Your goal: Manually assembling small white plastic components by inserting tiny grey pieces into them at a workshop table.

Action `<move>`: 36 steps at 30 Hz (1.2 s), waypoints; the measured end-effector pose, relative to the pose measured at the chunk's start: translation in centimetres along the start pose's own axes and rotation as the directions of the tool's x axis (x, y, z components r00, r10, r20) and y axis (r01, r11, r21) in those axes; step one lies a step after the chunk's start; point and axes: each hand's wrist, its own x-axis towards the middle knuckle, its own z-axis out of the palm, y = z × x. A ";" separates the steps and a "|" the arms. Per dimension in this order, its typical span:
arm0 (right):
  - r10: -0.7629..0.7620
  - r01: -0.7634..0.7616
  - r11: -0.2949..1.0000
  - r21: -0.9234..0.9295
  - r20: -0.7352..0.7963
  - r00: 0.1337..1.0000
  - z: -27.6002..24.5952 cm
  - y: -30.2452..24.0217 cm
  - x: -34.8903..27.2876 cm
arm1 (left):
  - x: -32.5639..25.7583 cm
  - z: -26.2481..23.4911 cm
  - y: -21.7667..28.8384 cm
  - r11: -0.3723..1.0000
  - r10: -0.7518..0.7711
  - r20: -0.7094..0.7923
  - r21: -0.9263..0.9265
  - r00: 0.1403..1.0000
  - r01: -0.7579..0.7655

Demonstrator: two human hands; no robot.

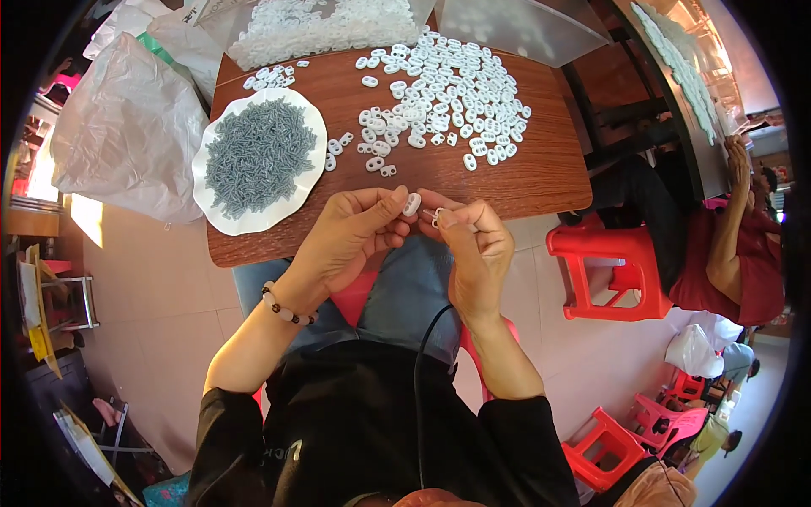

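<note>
My left hand [363,224] pinches a white oval two-holed plastic piece [412,204] between thumb and fingers, just beyond the table's near edge. Close beside it, my right hand [480,249] grips a smaller white plastic piece [438,217], partly covered by the thumb. The two pieces are near each other; whether they touch I cannot tell. Left of my hands, a white scalloped plate [221,218] bears a heap of small thin grey spring-like pieces [260,156]. Beyond my hands lies a loose spread of white oval two-holed pieces [456,89].
Everything stands on a brown wooden table [541,173]. At its far side is a clear bin [329,34] of small translucent pieces. A large white plastic bag [127,135] stands at the left. To the right, another person sits on a red stool [612,270] at a second table.
</note>
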 end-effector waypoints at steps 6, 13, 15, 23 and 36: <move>0.001 -0.001 1.000 -0.008 0.014 1.000 0.0 0.1 -0.1 | -0.1 0.0 -0.2 1.000 0.007 -0.008 0.008 1.000 -0.007; -0.020 0.021 0.999 -0.031 0.005 1.000 0.0 0.3 -0.2 | -0.1 0.2 -0.4 0.998 0.048 -0.020 0.043 0.999 -0.047; -0.012 0.012 1.000 -0.010 0.008 1.000 0.1 0.4 -0.1 | -0.2 0.2 -0.3 0.998 0.049 -0.017 0.040 0.999 -0.048; -0.038 0.038 0.997 -0.065 -0.004 0.999 0.1 0.7 0.0 | -0.3 0.2 -0.3 0.993 0.087 -0.021 0.081 0.996 -0.085; 0.013 -0.003 0.997 -0.073 0.127 0.992 0.1 -0.5 -0.2 | -1.9 1.3 0.2 0.938 0.213 -0.050 0.289 0.976 -0.190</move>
